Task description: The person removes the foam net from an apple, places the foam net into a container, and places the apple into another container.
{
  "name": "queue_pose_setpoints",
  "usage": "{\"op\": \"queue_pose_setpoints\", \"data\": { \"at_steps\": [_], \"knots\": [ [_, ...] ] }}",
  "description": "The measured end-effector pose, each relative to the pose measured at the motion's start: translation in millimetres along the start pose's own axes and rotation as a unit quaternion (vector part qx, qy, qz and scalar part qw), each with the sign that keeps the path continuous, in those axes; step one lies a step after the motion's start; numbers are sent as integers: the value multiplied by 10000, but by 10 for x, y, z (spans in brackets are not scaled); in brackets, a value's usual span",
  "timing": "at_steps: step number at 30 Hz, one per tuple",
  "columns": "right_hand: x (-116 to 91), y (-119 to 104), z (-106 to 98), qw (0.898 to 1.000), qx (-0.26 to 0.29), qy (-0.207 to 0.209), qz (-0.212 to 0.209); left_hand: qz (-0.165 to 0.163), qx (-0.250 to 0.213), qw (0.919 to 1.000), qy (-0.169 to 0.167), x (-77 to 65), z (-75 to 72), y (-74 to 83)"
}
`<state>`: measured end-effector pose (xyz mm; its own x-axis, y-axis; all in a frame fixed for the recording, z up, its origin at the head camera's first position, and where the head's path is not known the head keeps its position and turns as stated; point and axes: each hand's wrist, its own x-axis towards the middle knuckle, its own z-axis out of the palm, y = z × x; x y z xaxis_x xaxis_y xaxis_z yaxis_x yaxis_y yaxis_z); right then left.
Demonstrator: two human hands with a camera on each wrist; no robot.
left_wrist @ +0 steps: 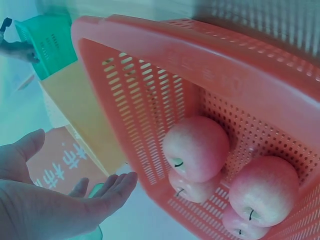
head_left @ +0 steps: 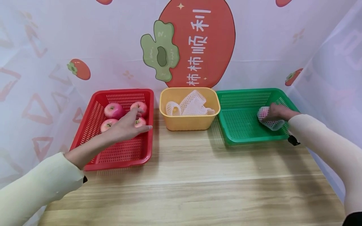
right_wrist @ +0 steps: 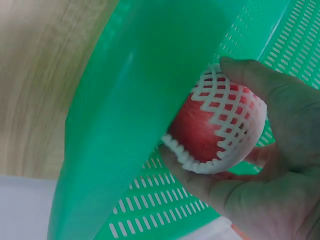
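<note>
My right hand (head_left: 278,112) is down inside the green basket (head_left: 240,138), on its right side. It grips an apple (right_wrist: 197,129) wrapped in a white foam net (right_wrist: 234,117); part of the red skin shows through the net's open end. Over the red basket (head_left: 149,147) hovers my left hand (head_left: 125,126), fingers spread and holding nothing. Several pink-red apples (head_left: 114,110) lie in that basket, some partly hidden behind the hand. In the left wrist view this hand (left_wrist: 60,200) is apart from the apples (left_wrist: 196,149).
Between the two baskets stands a yellow bin (head_left: 190,123) with several white foam nets (head_left: 195,105) inside. All three containers stand on a wooden table (head_left: 181,182) against a printed backdrop (head_left: 113,40).
</note>
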<state>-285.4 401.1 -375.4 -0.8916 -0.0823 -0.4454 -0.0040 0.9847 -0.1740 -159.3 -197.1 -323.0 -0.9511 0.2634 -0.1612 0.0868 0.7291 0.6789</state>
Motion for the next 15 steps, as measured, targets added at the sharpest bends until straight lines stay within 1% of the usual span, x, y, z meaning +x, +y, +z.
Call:
{"op": "queue_pose_setpoints", "data": {
  "at_steps": [3,6,9,13,15],
  "knots": [
    [-4,5,-3,9999,76,71,-64,84,-58,9999,14,-14,22,48],
    [-6,5,-10,9996,79,160,-217,148,-53,9999,-10,-32,59,93],
    [-23,3,-31,9992,45,272,-299,169,68,9998,-52,-42,97,125],
    [-65,-14,-81,9983,67,406,-413,144,135,9997,-146,-61,118,158],
    [-85,-26,-112,9973,81,512,-517,187,135,9996,-177,-72,123,182]
  ]
}}
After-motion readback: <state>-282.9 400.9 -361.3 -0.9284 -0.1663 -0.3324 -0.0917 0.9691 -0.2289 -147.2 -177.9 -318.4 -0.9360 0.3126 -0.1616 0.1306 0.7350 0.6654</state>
